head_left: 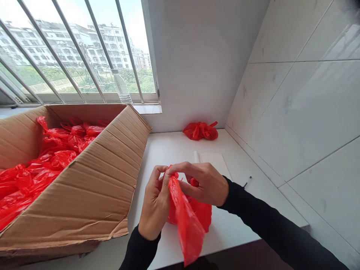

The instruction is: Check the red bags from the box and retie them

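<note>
A red plastic bag [189,228] stands on the white tabletop near its front edge, its neck gathered and twisted. My left hand [157,198] pinches the gathered neck from the left. From the right, my right hand [204,183] grips the same neck, thumb and index finger close to my left fingertips. One long flap of the bag hangs down toward me between the hands. What fills the bag is hidden by the red plastic and my hands.
A large open cardboard box [112,168] full of red plastic bags [56,150] stands at the left. Another tied red bag [200,131] lies against the back wall. A notebook [215,161] and a pen [247,182] lie to the right; a plastic bottle [122,88] stands on the windowsill.
</note>
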